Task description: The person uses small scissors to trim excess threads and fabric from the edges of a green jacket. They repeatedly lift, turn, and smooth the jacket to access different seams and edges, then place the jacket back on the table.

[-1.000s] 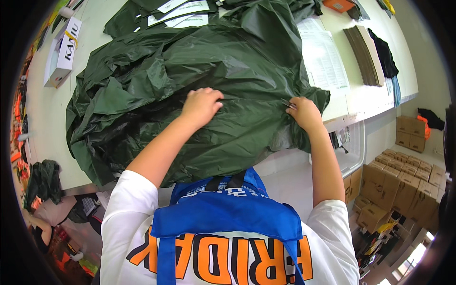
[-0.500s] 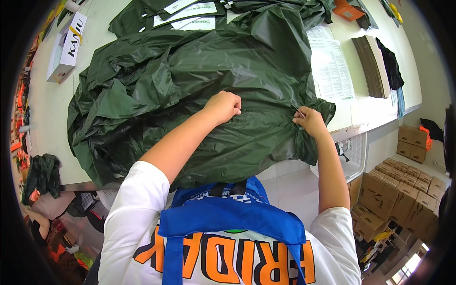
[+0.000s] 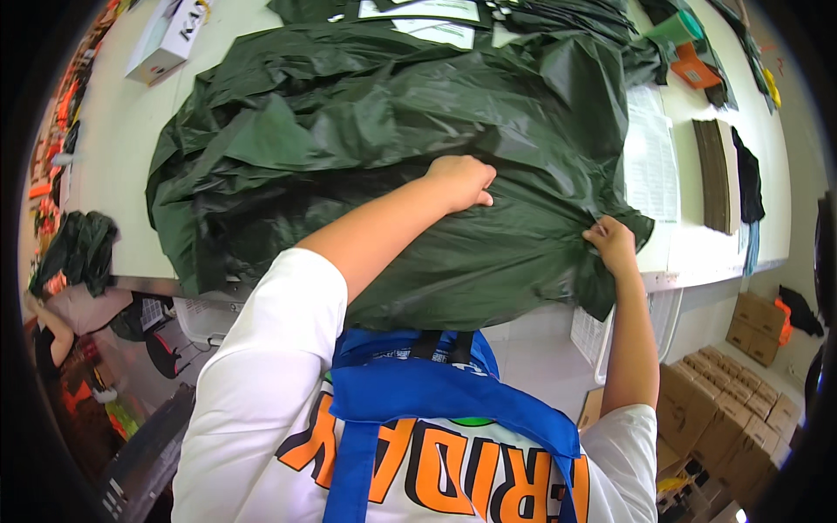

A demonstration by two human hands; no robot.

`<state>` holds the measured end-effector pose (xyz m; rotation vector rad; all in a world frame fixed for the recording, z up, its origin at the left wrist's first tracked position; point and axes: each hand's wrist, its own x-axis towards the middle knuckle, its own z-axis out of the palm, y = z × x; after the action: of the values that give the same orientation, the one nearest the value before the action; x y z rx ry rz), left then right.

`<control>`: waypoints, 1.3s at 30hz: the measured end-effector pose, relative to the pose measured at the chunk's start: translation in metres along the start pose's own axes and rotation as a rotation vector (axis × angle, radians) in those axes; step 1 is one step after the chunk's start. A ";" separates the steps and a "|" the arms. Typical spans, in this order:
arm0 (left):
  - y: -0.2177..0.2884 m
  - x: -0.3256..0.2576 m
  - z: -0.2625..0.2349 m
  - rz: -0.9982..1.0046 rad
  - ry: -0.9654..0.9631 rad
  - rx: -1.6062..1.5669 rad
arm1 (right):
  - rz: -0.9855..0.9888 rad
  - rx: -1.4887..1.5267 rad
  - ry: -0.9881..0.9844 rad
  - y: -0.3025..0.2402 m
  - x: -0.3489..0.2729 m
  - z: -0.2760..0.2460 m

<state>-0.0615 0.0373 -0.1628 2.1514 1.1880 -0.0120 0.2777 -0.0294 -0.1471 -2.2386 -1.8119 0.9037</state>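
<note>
A large dark green, glossy waterproof sheet or garment (image 3: 288,131) lies crumpled over the table, its near edge hanging down towards me. My left hand (image 3: 462,183) is closed on a fold of it near the middle. At its right end, my right hand (image 3: 613,244) pinches a gathered part between thumb and fingers. Creases run taut between the two hands. Something small and pale shows at the right fingertips, too little visible to name. What kind of garment this is I cannot tell.
Behind lie folded green pieces with white cards (image 3: 418,10). Printed sheets (image 3: 652,161), a cardboard stack (image 3: 717,174), an orange item (image 3: 693,65) and a green cup-like object (image 3: 676,29) are to the right. A white box (image 3: 170,39) stands far left. Cartons (image 3: 697,410) are piled on the floor.
The whole view has shifted and turned slightly, so the table's things sit farther right. Both hands keep their grip on the green material. A green cup-like object has come into view.
</note>
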 end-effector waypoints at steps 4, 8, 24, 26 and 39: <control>-0.033 -0.074 -0.016 -0.108 0.141 0.045 | -0.036 -0.181 0.274 0.058 0.023 -0.027; -0.050 -0.128 -0.031 -0.230 0.275 -0.032 | 0.062 -0.433 0.553 0.050 0.036 -0.041; -0.098 -0.133 -0.043 -0.275 0.452 -0.002 | -0.329 0.158 -0.184 -0.185 0.045 0.100; -0.114 -0.127 -0.044 -0.267 0.434 -0.075 | -0.279 0.115 -0.232 -0.190 0.049 0.097; -0.157 -0.099 -0.065 -0.294 0.089 -0.320 | -0.283 0.014 -0.234 -0.193 0.053 0.101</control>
<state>-0.2569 0.0557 -0.1676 1.7037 1.4426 0.1372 0.0670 0.0451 -0.1621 -1.8658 -2.1421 1.1516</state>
